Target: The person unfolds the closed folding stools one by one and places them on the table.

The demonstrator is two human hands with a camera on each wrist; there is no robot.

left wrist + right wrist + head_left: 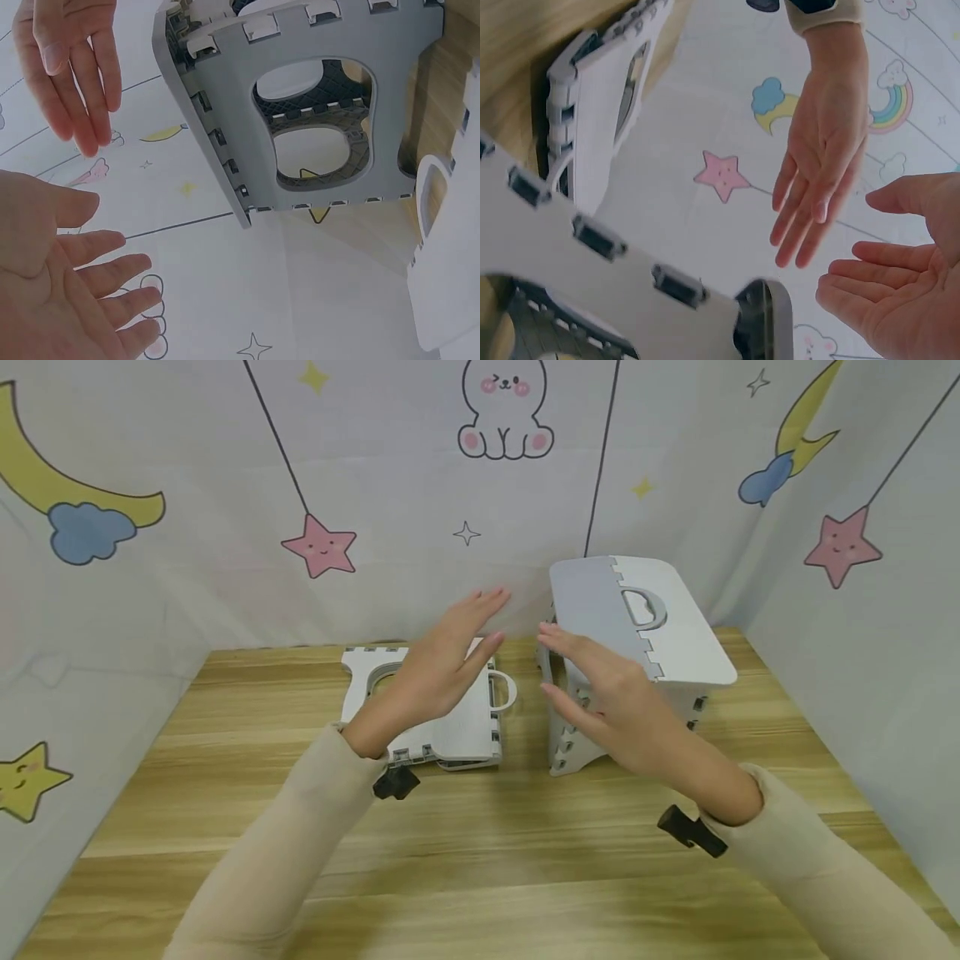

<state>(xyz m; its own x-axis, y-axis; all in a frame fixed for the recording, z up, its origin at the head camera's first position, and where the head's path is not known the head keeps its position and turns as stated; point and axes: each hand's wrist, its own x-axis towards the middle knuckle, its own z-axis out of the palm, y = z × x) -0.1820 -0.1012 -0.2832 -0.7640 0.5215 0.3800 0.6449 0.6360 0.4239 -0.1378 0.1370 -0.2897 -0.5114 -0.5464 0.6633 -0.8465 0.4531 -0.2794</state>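
My left hand is raised in the air with its fingers straight, holding nothing. Behind and below it lies a white folding step stool, folded flat, its handle loop pointing right. My right hand is also lifted, fingers extended, in front of an unfolded grey-and-white step stool standing on its legs. The two palms face each other with a gap between them. In the left wrist view, the grey side panel of the standing stool shows its large oval opening. Neither hand appears to touch a stool.
Both stools stand on a wood-grain table. A white curtain printed with stars, moons and a bear hangs at the back and along both sides. Black wrist straps show at the sleeve ends.
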